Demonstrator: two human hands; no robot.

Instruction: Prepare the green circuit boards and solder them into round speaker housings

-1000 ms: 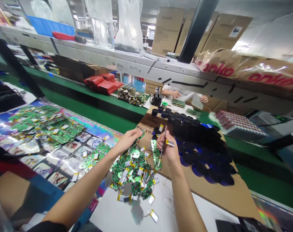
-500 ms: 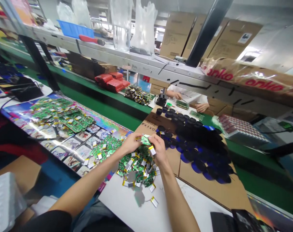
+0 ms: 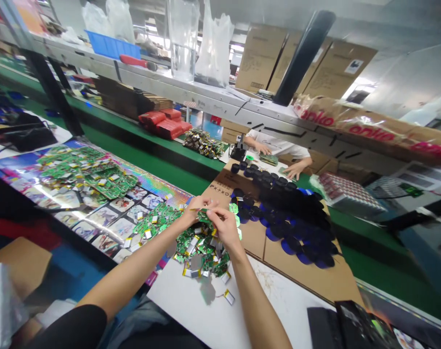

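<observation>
Left grip: the left hand (image 3: pixel 196 207) was clenched, thumb and forefinger pinched on a thin pale strip (image 3: pixel 198 209).
Right grip: the right hand (image 3: pixel 226 227) had its fingers bent in, their tips closed on the right end of the same strip; whatever else sat in the palm was hidden.
Strip: held level between the two hands, just above the near heap.
Near heap: a pile of green circuit boards (image 3: pixel 200 252) with small silver batteries attached lay directly under both hands.
Under the heap: a white bench top (image 3: pixel 213 320), with one loose battery (image 3: pixel 228 296) just beside the pile's near edge.
Right of the hands: a cardboard sheet (image 3: pixel 315 281) carried a spread of black and blue discs (image 3: pixel 289 213).
Left of the hands: a second heap of boards (image 3: pixel 153 222) lay near, on a glossy printed sheet (image 3: pixel 107 218); a larger heap (image 3: pixel 86 169) lay farther left.
Beyond: a co-worker's hand (image 3: pixel 296 169) rested across the bench, under a metal shelf (image 3: pixel 206 99).
Far left of that: red packs (image 3: pixel 165 123) stacked together.
</observation>
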